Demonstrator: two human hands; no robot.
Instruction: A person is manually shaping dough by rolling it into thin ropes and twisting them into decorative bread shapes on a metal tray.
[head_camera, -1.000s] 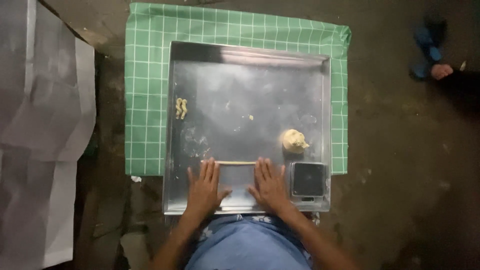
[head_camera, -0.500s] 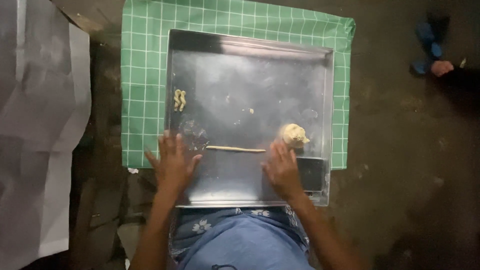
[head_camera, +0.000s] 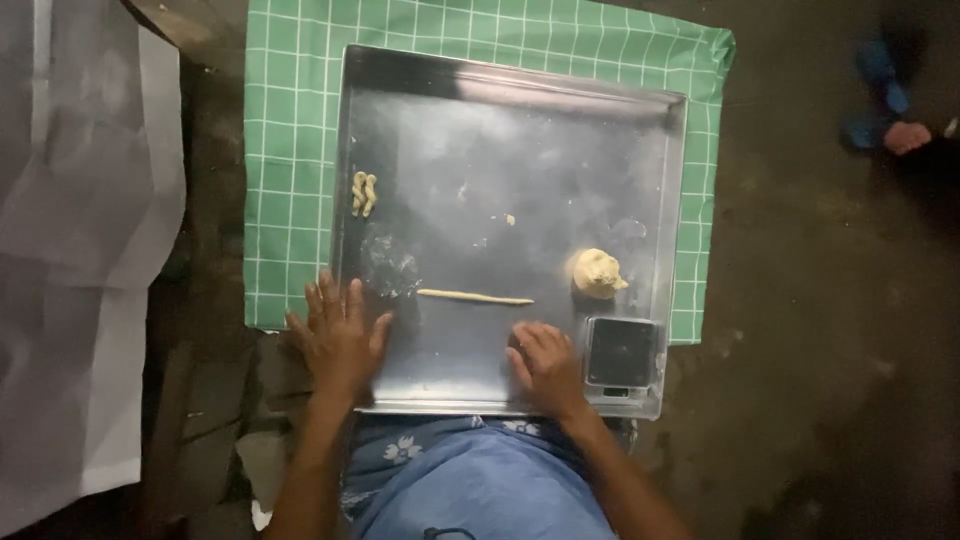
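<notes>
A thin rolled rope of dough (head_camera: 474, 296) lies on a large steel tray (head_camera: 520, 130). My left hand (head_camera: 338, 336) rests flat with fingers spread on the tray's front left corner, left of the rope. My right hand (head_camera: 545, 366) lies on the tray just below the rope's right end, fingers curled loosely, holding nothing. A lump of dough (head_camera: 597, 272) sits at the right. A small twisted dough piece (head_camera: 363, 193) lies at the tray's left side.
A small black digital scale (head_camera: 621, 353) stands in the tray's front right corner. A green checked cloth (head_camera: 290, 150) lies under the tray. Grey sheeting (head_camera: 70, 240) covers the floor at left. Another person's foot in a blue sandal (head_camera: 890, 110) is at the far right.
Both hands have come off the dough rope. The left hand moved out to the tray's left corner, the right hand drew back toward me. The rope stays stretched out on the tray.
</notes>
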